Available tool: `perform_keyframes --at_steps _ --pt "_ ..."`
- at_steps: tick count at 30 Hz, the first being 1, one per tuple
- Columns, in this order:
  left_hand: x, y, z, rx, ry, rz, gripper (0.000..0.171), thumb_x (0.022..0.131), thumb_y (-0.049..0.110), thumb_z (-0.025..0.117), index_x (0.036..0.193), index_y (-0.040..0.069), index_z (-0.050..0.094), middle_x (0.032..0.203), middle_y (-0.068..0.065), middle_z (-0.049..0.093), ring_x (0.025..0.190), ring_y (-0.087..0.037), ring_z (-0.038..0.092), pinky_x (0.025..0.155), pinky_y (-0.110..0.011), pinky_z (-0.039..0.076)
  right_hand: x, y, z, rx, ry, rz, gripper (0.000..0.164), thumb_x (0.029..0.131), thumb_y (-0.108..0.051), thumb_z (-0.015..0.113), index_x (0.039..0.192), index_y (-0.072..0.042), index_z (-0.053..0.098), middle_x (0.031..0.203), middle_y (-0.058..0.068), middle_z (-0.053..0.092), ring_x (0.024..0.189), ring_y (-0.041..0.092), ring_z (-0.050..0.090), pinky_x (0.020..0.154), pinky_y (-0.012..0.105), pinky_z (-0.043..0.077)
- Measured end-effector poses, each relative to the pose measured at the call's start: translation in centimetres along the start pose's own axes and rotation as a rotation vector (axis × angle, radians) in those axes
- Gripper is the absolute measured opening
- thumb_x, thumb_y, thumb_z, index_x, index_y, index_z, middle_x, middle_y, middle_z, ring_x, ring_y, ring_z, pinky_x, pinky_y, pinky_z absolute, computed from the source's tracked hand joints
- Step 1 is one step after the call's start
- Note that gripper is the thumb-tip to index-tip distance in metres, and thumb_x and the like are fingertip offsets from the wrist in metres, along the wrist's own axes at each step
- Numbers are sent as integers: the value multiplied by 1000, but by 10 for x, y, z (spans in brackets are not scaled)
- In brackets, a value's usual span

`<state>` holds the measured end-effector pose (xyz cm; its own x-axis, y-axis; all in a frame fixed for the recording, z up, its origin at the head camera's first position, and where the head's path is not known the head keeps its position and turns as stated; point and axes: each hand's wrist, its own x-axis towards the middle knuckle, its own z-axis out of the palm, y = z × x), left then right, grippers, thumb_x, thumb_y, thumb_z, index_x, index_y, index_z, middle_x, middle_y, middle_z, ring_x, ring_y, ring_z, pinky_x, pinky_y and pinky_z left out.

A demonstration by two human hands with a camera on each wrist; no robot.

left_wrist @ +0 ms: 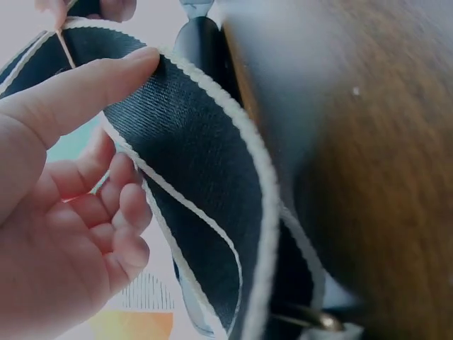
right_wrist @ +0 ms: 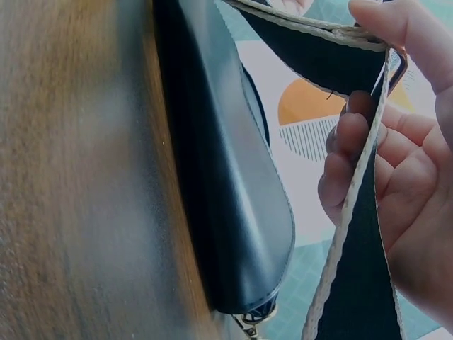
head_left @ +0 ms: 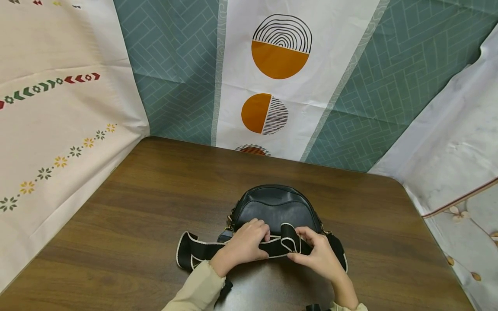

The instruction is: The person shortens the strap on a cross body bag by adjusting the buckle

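Note:
A black leather handbag with a rounded top lies on the wooden table in front of both hands. Its wide black strap, edged in white, stretches across the bag's near side. My left hand pinches the strap, the thumb flat on the webbing and the fingers curled behind it in the left wrist view. My right hand holds the strap beside a small upright fold. In the right wrist view, a metal slider shows between right thumb and fingers, partly hidden.
The brown table extends around the bag. Behind it hangs a teal and white patterned cloth, with pale cloths at the left and right. A gold clasp joins the bag's end.

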<state>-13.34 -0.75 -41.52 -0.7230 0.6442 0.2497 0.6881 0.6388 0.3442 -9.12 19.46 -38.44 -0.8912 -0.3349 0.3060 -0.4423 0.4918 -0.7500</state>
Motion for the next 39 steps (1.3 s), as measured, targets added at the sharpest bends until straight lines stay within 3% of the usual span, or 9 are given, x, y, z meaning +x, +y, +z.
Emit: perform_keyframes --at_steps 4,7,12,17,27,34,39 --pt "1 0 -3 -62 -7 12 33 63 22 79 62 17 46 59 12 37 60 -6 37 58 -19 32 0 1 0 10 -1 3 40 61 5 75 97 1 57 79 3 61 64 9 55 58 26 45" --pt "0 0 -4 -154 1 0 23 70 17 75 64 15 52 57 12 46 57 -2 43 59 -17 36 0 0 0 5 7 2 40 60 5 75 96 1 58 79 2 61 66 8 54 59 26 45" --pt "-2 -3 -9 -289 10 -103 14 75 11 70 69 12 58 58 11 53 54 0 48 55 -16 39 0 -2 1 -20 32 1 40 59 5 75 95 2 58 79 3 62 66 8 53 58 28 45" --pt "-5 -7 -15 -343 11 -181 16 75 6 69 65 12 58 56 10 50 52 -1 45 51 -18 39 1 -5 2 -26 67 -22 40 56 7 74 92 1 58 76 3 62 62 7 52 53 27 44" --pt "-12 -21 -22 -486 -6 -137 16 74 -1 68 65 7 57 55 6 51 50 -1 42 50 -20 39 1 -7 -2 -1 63 -20 39 56 8 74 90 0 59 72 -1 61 56 7 51 51 25 43" --pt "-16 -30 -29 -510 -32 -137 15 75 -1 67 66 6 58 56 6 53 51 -1 42 50 -20 39 -1 -3 -5 2 50 -31 39 57 7 74 92 1 59 73 0 62 56 6 52 49 27 43" --pt "-23 -42 -35 -470 -21 -182 16 74 -2 68 65 7 58 56 7 52 51 -2 42 51 -21 39 -6 2 -13 -13 104 -15 39 54 10 73 89 0 59 69 1 60 55 7 50 48 26 42"
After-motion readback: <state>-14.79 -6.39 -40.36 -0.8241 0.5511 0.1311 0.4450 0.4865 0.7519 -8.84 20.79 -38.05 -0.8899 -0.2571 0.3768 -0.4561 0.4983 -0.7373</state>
